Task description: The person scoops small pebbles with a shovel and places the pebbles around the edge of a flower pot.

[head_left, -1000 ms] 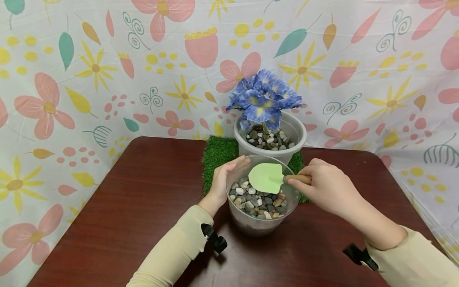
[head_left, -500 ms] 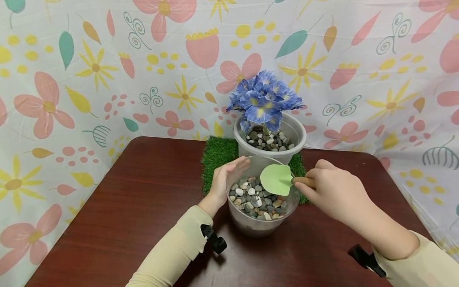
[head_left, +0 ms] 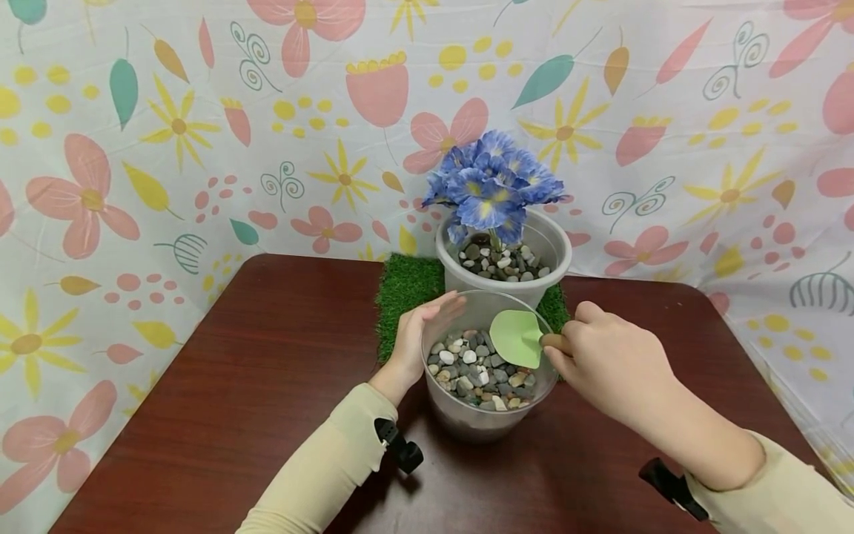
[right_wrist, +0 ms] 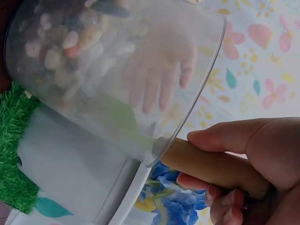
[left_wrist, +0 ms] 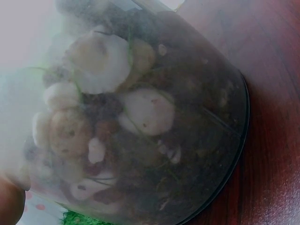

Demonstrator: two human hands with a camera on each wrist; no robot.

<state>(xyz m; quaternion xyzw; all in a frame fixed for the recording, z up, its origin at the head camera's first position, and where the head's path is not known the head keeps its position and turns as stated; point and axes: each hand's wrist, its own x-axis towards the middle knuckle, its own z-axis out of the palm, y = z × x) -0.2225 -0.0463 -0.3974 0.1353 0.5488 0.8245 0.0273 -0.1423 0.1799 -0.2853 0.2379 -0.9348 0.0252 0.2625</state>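
Note:
A clear plastic container [head_left: 475, 423], partly filled with pebbles [head_left: 482, 377], stands at the front of the grass mat. Against its left side rests my left hand [head_left: 408, 345], fingers straight along the wall. My right hand [head_left: 615, 361] grips the wooden handle of a small trowel [right_wrist: 211, 164] at the right rim. The trowel's light green blade [head_left: 515, 337] tilts inside the container, above the pebbles, with no stones visible on it. Through the wall, the left wrist view shows dark soil, pale shells [left_wrist: 101, 63] and a fingertip [left_wrist: 10, 201] at the lower left.
Right behind the container is a white flowerpot [head_left: 503, 284] with stones and blue flowers [head_left: 492, 185]. A green artificial grass mat [head_left: 408, 297] lies under it on the dark red-brown table [head_left: 280, 348]. A flower-patterned cloth [head_left: 267, 96] hangs behind.
The trowel and right hand have shifted right, drawing the blade from the container's middle to its right rim, and dipped slightly lower. My left hand stays put on the container.

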